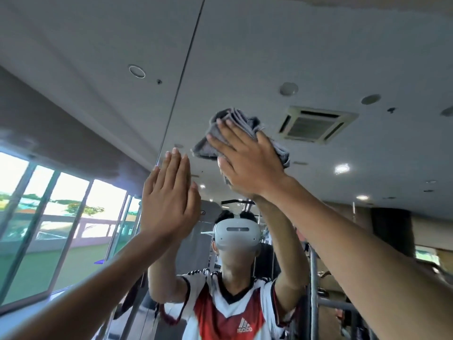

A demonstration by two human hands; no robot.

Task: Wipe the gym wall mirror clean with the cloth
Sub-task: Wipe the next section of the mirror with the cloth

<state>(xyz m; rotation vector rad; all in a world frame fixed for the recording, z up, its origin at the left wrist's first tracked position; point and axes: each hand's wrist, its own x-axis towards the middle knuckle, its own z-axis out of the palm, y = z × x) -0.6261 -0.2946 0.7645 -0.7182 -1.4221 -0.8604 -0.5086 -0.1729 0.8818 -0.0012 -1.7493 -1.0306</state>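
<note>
Head view: you are pressing the folded cloth point(236, 123) high on the mirror point(318, 57) with your right hand point(250, 163), fingers point(220, 146) straight and spread. Your left hand point(169, 204) is bracing flat beside it, fingers released. You should be keeping pressure even and overlapping each stroke.

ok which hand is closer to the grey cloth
Right. The right hand presses flat on the cloth, holding it against the mirror. The left hand is raised with straight fingers to the cloth's lower left, not touching it.
</note>
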